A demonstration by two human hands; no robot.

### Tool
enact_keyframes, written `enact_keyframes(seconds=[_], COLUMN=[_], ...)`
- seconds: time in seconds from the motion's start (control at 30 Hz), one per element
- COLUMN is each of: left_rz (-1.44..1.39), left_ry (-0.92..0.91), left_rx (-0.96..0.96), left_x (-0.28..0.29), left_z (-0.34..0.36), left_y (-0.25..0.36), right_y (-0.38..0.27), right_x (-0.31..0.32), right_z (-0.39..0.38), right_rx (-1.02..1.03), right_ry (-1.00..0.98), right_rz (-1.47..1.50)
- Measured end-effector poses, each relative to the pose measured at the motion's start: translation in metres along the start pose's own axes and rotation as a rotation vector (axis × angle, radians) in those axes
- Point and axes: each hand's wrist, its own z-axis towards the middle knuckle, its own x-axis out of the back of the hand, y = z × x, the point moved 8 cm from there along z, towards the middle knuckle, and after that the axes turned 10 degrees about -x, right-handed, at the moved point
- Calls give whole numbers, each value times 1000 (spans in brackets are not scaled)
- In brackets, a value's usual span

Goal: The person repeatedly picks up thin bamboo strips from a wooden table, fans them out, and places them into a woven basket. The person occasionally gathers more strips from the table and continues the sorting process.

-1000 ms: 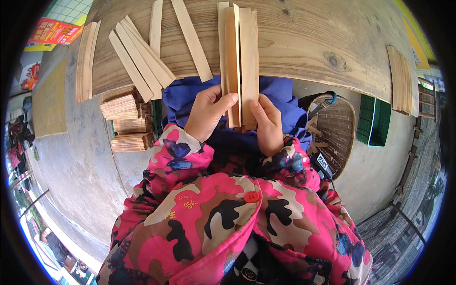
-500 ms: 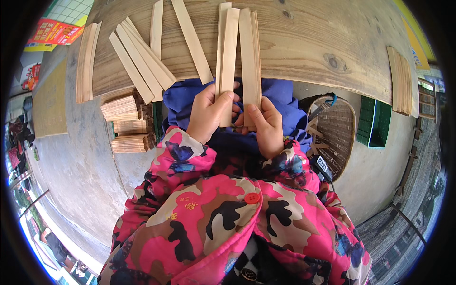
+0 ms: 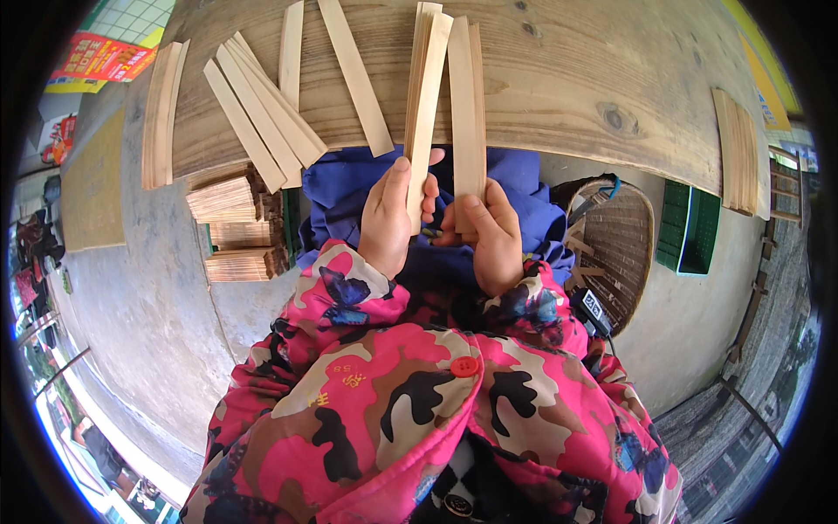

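My left hand [image 3: 391,210] is closed around a small stack of thin wooden slats [image 3: 425,113], which points away from me and shows its layered edges. Beside it, my right hand [image 3: 494,234] grips a second bundle of slats [image 3: 467,131], the thumb pressed on its top face near the lower end. The two bundles stand side by side, apart at the middle, their far ends over the wooden table [image 3: 559,96]. Loose slats [image 3: 262,109] lie fanned out to the left, with a single slat [image 3: 356,79] nearer my left bundle. Blue cloth [image 3: 336,188] covers my lap.
A slat stack [image 3: 159,113] sits at the table's left end, another [image 3: 738,153] at its right end. Below the left side are piled slat bundles [image 3: 229,201]. A woven basket [image 3: 615,249] holding wood pieces and a green plastic crate [image 3: 687,229] stand at right.
My left hand has turned its bundle so more of the slats' edges show, its fingers shifting round it. Both bundles have moved slightly right.
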Motion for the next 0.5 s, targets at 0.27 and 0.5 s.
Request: enact_keyframes(seconds=[0.27, 0.5], left_rz=[-133, -206], left_ry=[61, 116], left_rx=[-72, -369], left_x=[-2, -7], left_z=[-2, 15], left_y=[8, 70], right_y=[4, -2], right_x=[14, 17], right_z=[0, -13], right_rx=[-42, 99], right_ry=[60, 27], right_rz=[46, -62])
